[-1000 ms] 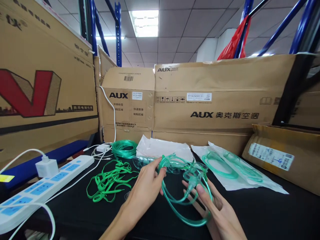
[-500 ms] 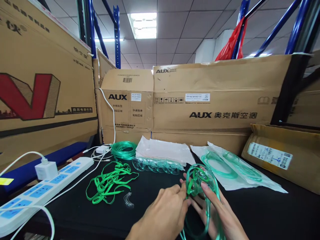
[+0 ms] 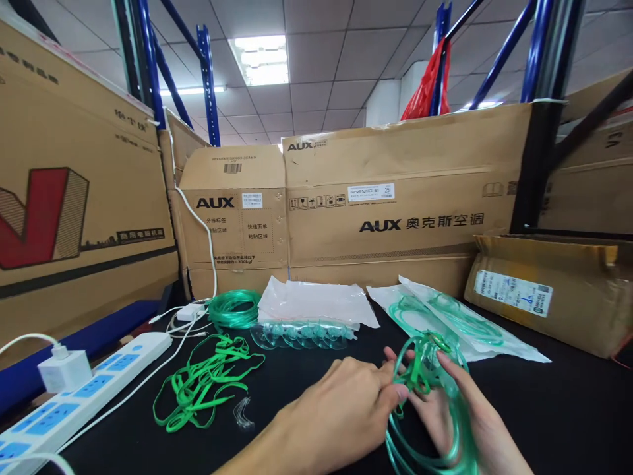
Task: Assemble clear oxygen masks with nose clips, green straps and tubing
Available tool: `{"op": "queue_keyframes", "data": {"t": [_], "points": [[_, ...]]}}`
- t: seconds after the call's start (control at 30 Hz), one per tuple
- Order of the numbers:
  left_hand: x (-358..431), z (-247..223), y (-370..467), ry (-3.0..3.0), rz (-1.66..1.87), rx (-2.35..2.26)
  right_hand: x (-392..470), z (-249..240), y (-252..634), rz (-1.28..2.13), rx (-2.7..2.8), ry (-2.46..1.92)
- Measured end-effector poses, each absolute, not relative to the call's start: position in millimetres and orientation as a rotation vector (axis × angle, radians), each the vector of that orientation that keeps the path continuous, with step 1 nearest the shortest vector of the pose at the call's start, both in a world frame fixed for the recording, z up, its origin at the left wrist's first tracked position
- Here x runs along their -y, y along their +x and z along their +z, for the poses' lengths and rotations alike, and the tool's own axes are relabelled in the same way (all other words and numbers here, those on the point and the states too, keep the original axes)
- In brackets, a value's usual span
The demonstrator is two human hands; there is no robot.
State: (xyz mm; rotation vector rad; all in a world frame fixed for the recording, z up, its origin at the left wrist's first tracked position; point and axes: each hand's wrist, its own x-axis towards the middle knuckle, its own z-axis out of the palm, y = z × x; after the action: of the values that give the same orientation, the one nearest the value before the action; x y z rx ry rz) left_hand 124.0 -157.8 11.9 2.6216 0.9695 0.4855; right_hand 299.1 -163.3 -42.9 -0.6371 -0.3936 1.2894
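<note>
In the head view my right hand (image 3: 487, 422) holds a clear green oxygen mask (image 3: 438, 369) together with its coiled green tubing (image 3: 462, 442). The thumb lies over the mask's right side, and the other fingers are partly hidden behind it. My left hand (image 3: 341, 402) reaches in from the left with its fingers pinched together at the mask's left edge. A bright green strap (image 3: 419, 369) loops there beside the fingertips. I cannot make out whether the pinch grips the strap or the tubing.
Loose green straps (image 3: 210, 382) and thin metal strips (image 3: 243, 413) lie left. Behind are a tubing coil (image 3: 235, 309), a row of clear masks (image 3: 304, 335), white bags (image 3: 316, 303) and bagged tubing sets (image 3: 494, 323). A power strip (image 3: 89, 396) and cardboard boxes (image 3: 395, 198) border the black surface.
The view has swung a little to the right, so the background sits further left. Both hands and the mask appear further right and slightly lower, with the mask still held.
</note>
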Motion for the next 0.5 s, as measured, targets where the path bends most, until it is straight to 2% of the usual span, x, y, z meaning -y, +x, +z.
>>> {"op": "queue_keyframes", "data": {"t": [0.5], "points": [[139.0, 12.7, 148.5, 2.978, 0.401, -0.93, 175.5, -27.9, 287.5, 1.222, 0.341, -0.731]]}}
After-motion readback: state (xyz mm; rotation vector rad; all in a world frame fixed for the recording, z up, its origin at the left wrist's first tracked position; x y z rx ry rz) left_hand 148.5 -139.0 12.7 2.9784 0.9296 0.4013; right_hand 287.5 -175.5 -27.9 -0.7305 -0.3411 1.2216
